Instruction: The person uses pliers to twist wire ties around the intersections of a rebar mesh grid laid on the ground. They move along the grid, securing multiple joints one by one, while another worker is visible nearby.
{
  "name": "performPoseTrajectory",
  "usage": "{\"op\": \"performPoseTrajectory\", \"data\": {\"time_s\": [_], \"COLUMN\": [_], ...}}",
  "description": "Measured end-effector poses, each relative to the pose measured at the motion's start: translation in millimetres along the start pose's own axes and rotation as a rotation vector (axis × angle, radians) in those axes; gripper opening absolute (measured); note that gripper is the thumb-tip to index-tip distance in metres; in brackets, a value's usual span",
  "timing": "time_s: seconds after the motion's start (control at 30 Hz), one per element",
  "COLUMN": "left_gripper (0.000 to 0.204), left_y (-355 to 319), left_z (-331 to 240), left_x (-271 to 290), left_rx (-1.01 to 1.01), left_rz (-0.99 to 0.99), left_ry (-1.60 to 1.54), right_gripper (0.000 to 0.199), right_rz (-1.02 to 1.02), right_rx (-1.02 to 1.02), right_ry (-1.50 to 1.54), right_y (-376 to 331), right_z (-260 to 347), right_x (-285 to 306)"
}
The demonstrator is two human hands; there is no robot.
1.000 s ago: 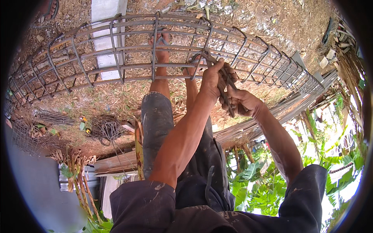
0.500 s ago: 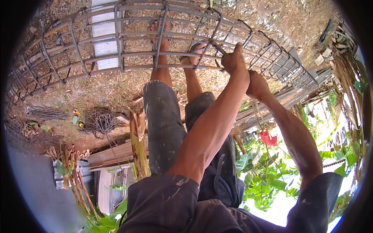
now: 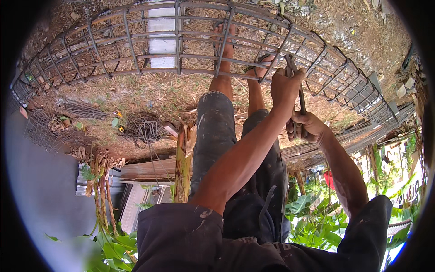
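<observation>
While the left hand is closed around the upper part of a dark, long-handled metal hand tool, seemingly pincers, the right hand grips the lower end with curled fingers, just below and to the right of the left. The tool stands nearly upright between the two, its head over the near edge of a long, curved-looking cage of grey-brown steel bars, close to one of the hoops; whether it bites on a bar or a wire is too small to tell. That cage spans the view ahead of the person, and hoops already ring its lengthwise bars at intervals from one end to the other, so the framework looks largely assembled; which crossings are fastened, and how many are left loose, if any, cannot be made out. Under the bars lies a flat, whitish plank or slab, and beside it the person's sandalled feet rest on straw-littered ground. Farther off, to the left, are a tangled coil of dark wire and a bundle of thin, dark rods; to the right, a long stack of weathered brown strips runs behind the right hand, with broad green leaves below it.
</observation>
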State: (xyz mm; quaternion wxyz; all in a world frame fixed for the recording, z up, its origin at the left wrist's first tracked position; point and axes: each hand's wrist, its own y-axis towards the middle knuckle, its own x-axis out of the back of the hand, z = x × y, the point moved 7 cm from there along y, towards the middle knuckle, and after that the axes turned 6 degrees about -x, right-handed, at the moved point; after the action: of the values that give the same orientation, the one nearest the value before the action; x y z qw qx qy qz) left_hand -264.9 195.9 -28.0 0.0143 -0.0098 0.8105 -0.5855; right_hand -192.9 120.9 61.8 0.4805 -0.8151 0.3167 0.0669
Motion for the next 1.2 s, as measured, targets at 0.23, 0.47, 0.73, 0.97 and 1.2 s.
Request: {"op": "performPoseTrajectory", "data": {"time_s": [0.23,0.47,0.73,0.97,1.2], "left_gripper": [0.017,0.015,0.023,0.026,0.025], "left_y": [-47.1,-96.8,-121.0,-156.1,-159.1], "left_z": [-27.9,-27.1,37.8,69.0,100.5], "left_x": [25.4,2.4,-32.2,-14.2,10.1], "left_rx": [-0.706,-0.916,-0.308,0.142,0.157], "left_rz": [-0.35,-0.254,0.261,0.292,0.333], "left_ry": [0.639,0.505,-0.049,-0.154,-0.1], "right_gripper": [0.062,0.057,0.056,0.054,0.062], "right_rz": [-0.232,0.051,0.123,-0.653,-1.515], "right_rx": [0.216,0.432,0.465,0.822,1.16], "right_ry": [-0.51,0.167,-0.234,-0.488,-0.591], "right_y": [-10.5,0.9,-15.7,-24.4,-8.9], "right_z": [-35.6,-67.1,-52.7,-8.6,42.3], "right_x": [-1.0,13.1,67.7,97.3,154.1]}}
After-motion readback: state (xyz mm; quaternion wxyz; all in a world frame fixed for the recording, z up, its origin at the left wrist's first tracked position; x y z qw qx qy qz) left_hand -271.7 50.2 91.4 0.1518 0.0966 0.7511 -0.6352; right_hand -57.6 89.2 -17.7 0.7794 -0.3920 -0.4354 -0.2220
